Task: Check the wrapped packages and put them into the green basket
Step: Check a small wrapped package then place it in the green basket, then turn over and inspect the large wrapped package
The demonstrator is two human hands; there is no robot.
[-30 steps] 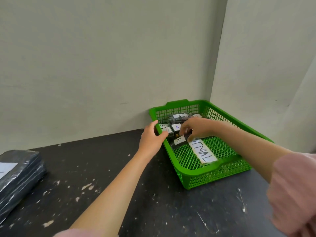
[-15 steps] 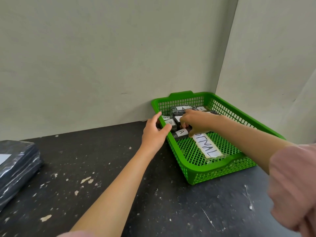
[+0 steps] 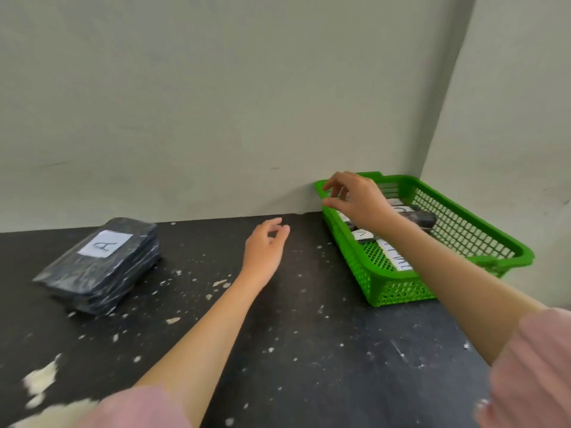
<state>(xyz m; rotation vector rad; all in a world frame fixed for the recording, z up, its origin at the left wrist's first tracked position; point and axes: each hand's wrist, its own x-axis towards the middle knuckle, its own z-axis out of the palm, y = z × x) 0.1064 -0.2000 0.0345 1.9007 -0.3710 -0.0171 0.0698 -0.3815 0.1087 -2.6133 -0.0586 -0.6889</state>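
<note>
Left hand (image 3: 264,247) is now off the green basket (image 3: 395,291) rim, over the table (image 3: 309,350), fingers loosely curled, empty. Right hand (image 3: 358,200) is lifted above the wrapped packages (image 3: 423,217) inside, fingers relaxed, holding nothing.

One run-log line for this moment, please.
left hand: empty, over dark table | right hand: empty, above green mesh basket | black plastic-wrapped package labelled A: on table

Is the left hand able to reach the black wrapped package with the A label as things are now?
Probably yes: the left hand holds nothing, and only speckled table lies between it and the wrapped package.
</note>
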